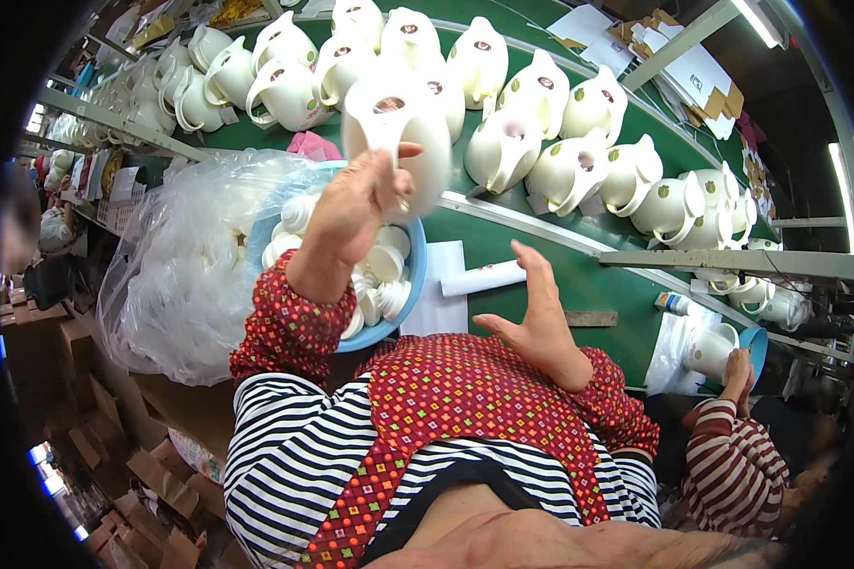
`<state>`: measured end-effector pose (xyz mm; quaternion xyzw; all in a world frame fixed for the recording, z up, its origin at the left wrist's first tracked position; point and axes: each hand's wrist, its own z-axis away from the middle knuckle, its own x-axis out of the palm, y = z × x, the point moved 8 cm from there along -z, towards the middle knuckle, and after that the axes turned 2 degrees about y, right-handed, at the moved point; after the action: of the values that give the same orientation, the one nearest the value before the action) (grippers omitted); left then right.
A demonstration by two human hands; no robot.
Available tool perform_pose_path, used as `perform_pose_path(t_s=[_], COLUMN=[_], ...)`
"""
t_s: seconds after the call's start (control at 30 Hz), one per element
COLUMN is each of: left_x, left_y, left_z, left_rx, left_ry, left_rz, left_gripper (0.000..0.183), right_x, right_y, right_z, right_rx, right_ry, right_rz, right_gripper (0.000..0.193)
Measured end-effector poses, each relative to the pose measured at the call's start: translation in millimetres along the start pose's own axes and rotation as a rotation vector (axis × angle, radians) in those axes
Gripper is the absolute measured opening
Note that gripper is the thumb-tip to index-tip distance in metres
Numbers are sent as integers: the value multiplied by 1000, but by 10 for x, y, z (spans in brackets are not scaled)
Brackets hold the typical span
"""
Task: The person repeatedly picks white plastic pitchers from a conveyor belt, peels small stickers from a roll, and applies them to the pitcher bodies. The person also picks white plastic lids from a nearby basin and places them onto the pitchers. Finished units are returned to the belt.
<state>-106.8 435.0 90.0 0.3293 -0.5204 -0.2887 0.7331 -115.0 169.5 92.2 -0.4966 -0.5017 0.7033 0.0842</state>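
Note:
My left hand (pixel 346 213) is closed round the handle of a white thermos jug (pixel 413 142), which is raised above the near edge of the green work surface and slightly blurred. The jug has a dark opening or mark near its top. My right hand (pixel 541 327) holds nothing; its thumb and fingers are spread in front of my patterned apron. Below the raised jug, a light blue basin (pixel 410 299) contains several white ribbed stoppers (pixel 389 261). A rolled white sheet (pixel 484 277) lies between the basin and my right hand.
Several white jugs (pixel 503 147) stand in rows on the green conveyor (pixel 655 123), beyond a metal rail (pixel 531 226). Clear plastic bags (pixel 194 256) bulge left of the basin. At right, a co-worker's hand (pixel 738 375) touches another jug (pixel 712 349). Cardboard boxes (pixel 95 417) lie lower left.

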Motion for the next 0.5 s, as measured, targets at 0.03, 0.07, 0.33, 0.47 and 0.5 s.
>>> perform_pose_path(t_s=[0.03,0.07,0.33,0.47,0.5], left_x=[-167,-341,-1571,-2173,-2210], left_y=[62,108,-98,-568,-567], left_z=[-107,-268,-1518,-1653,-1673], left_rx=[88,182,325,133,139], left_ry=[122,139,398,468,437], left_rz=[-11,-96,-324,-375,-388], left_gripper=[44,50,74,74,73], right_x=[7,31,193,398,465], right_y=[88,147,214,165,110], right_z=[28,39,-106,-279,-349], right_rx=[23,46,69,51,6], right_ry=[-26,-48,-107,-196,-221], right_rz=[-16,-36,-132,-111,-88], right_gripper=[99,95,64,58,57])
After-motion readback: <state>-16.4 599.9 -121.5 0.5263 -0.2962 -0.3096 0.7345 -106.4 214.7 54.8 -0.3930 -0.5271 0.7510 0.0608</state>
